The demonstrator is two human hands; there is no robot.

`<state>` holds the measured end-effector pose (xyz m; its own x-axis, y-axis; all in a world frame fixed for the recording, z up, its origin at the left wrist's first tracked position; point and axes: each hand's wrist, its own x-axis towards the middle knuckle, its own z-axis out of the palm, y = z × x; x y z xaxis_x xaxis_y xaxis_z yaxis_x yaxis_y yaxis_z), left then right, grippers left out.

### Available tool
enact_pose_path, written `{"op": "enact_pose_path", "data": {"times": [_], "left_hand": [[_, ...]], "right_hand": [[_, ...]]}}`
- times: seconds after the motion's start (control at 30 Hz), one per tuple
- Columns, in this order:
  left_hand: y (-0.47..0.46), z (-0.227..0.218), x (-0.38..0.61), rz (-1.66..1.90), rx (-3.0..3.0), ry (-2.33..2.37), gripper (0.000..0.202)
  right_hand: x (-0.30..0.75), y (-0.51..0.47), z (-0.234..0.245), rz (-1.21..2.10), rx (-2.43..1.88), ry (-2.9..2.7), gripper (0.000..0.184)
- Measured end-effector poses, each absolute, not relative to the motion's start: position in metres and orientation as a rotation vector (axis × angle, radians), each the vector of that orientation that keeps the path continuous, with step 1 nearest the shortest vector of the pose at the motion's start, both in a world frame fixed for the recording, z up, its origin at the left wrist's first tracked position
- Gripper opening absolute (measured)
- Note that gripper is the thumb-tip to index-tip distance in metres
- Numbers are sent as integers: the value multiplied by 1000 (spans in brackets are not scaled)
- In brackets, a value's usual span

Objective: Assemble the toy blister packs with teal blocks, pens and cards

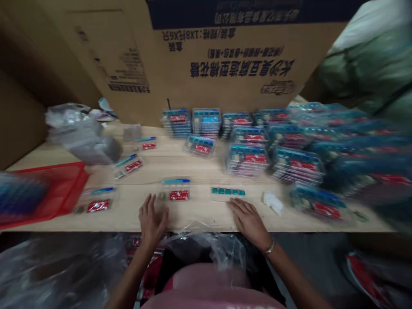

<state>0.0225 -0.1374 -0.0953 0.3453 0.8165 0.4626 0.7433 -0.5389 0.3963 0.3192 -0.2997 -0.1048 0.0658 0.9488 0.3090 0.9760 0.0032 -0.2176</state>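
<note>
My left hand [152, 221] rests at the front of the table with thumb and fingers apart, holding nothing. Just above its fingertips is a clear plastic case with a blue pen-like stick [176, 181] and a red patterned packet [179, 195]. My right hand [249, 219] lies with fingers stretched out, palm down. Its fingertips are by the lower edge of a row of small green squares [228, 191]; whether they touch it I cannot tell. A crumpled white tissue [273, 202] lies to the right of that hand.
Stacks of filled clear cases [247, 159] cover the table's right side. More cases [98, 206] lie at left, beside a red tray [69, 184] holding blurred blue items. A plastic bag [85, 133] sits behind them. A large cardboard box [206, 64] closes off the back.
</note>
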Motion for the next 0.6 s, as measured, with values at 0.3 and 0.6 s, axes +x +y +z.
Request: {"op": "enact_pose_path", "data": {"times": [0.3, 0.6], "left_hand": [[-149, -89, 7, 653, 2534, 1371, 47], [-132, -84, 12, 523, 2729, 1270, 47]], "right_hand": [[299, -276, -97, -54, -1822, -1928, 27], [307, -282, -97, -25, -1826, -1925, 28]]}}
